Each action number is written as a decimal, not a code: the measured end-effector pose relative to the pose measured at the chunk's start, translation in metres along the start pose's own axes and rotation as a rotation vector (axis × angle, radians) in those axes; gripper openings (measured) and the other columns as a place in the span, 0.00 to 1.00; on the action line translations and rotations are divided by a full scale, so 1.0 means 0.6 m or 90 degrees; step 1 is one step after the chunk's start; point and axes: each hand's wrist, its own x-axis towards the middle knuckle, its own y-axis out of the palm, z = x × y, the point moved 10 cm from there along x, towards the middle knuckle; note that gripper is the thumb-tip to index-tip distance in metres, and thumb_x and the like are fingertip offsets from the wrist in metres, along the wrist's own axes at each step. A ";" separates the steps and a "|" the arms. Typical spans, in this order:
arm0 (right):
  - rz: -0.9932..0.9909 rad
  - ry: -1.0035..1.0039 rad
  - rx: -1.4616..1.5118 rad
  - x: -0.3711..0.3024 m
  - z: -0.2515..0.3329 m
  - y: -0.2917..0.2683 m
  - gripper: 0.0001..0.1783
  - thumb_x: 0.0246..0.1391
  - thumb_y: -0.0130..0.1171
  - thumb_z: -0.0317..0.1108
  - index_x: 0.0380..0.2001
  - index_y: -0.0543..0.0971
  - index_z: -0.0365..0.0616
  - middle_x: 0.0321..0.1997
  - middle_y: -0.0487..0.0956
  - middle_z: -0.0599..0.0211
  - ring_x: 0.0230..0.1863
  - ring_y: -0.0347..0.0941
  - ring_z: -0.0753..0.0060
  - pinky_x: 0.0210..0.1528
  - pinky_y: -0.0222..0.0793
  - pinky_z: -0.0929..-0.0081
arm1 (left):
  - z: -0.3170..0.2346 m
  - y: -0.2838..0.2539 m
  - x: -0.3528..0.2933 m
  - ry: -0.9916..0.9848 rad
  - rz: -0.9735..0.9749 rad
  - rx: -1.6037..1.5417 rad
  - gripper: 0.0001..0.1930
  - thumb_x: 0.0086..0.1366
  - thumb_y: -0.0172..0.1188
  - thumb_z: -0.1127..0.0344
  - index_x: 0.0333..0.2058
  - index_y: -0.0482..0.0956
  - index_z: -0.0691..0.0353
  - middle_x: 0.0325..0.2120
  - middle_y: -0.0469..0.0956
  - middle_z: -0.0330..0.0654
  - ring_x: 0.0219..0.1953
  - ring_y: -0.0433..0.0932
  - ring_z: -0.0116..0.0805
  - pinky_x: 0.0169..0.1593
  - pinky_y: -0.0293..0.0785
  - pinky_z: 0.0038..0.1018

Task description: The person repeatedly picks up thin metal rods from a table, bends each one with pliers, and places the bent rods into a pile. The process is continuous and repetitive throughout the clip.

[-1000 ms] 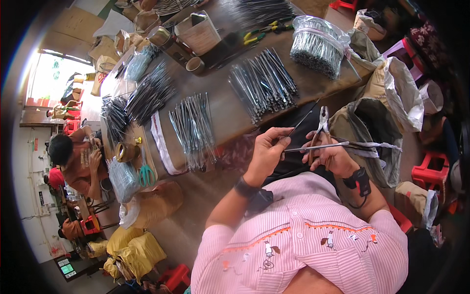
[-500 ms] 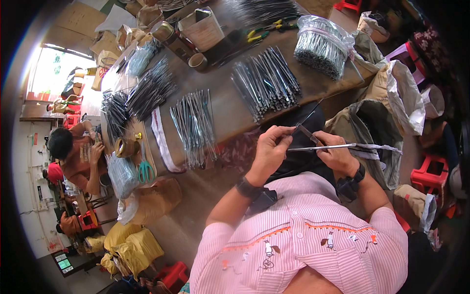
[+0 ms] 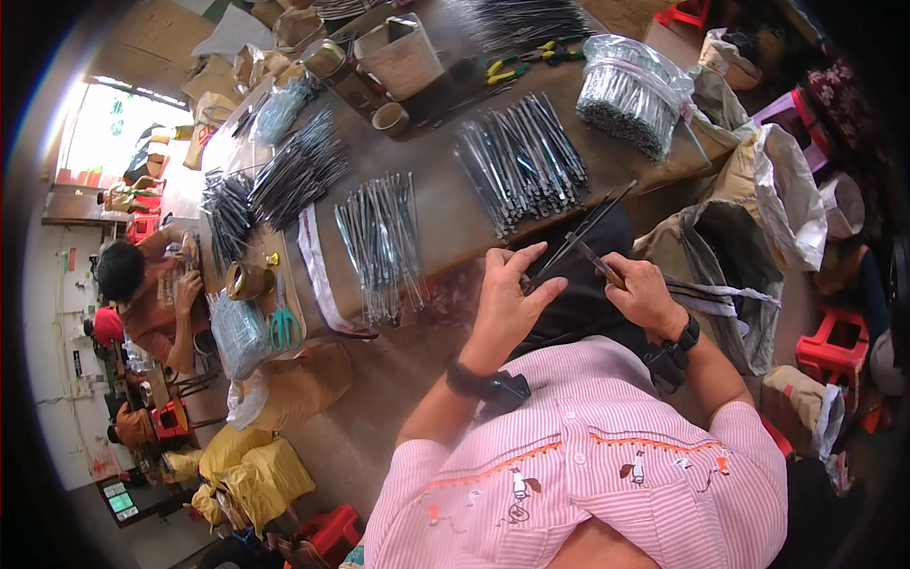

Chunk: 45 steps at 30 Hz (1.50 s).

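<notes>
Rods [image 3: 595,216], thin dark metal, slant above the lap [image 3: 569,322] from the half-open left hand [image 3: 512,296], its grip unclear; the right hand [image 3: 646,296] is wrapped round metal pliers [image 3: 592,257]; rightward, a crumpled sack [image 3: 754,322] gapes.

Wide fisheye view from the head, looking steeply down, table [image 3: 438,204] near

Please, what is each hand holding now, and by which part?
The left hand holds thin dark strips near one end; the right hand grips pliers by the handles.
</notes>
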 end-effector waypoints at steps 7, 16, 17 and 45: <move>0.068 -0.013 0.056 0.031 0.037 0.046 0.17 0.43 0.51 0.32 0.40 0.73 0.43 0.30 0.76 0.51 0.34 0.72 0.43 0.38 0.67 0.55 | 0.029 -0.068 -0.015 0.007 -0.123 0.056 0.11 0.56 0.64 0.71 0.39 0.82 0.64 0.25 0.70 0.47 0.27 0.72 0.40 0.34 0.69 0.29; 0.071 0.035 0.196 0.028 0.007 0.065 0.18 0.45 0.49 0.28 0.43 0.73 0.41 0.27 0.77 0.59 0.29 0.75 0.57 0.35 0.69 0.68 | 0.217 -0.272 -0.026 -0.112 -0.369 0.294 0.16 0.59 0.60 0.64 0.40 0.80 0.72 0.31 0.78 0.56 0.35 0.77 0.49 0.41 0.72 0.36; 0.070 0.044 0.224 0.025 0.002 0.067 0.18 0.45 0.49 0.28 0.43 0.73 0.40 0.27 0.77 0.60 0.28 0.75 0.61 0.35 0.70 0.69 | 0.240 -0.279 -0.029 -0.167 -0.363 0.309 0.16 0.59 0.60 0.64 0.40 0.80 0.73 0.31 0.78 0.57 0.35 0.77 0.49 0.41 0.72 0.36; -0.039 0.245 0.635 -0.017 -0.092 0.006 0.14 0.45 0.45 0.26 0.37 0.73 0.38 0.27 0.75 0.64 0.23 0.72 0.74 0.26 0.67 0.80 | 0.268 -0.075 0.092 -0.341 -0.084 -0.318 0.10 0.57 0.63 0.70 0.35 0.77 0.69 0.23 0.77 0.40 0.21 0.76 0.27 0.25 0.74 0.21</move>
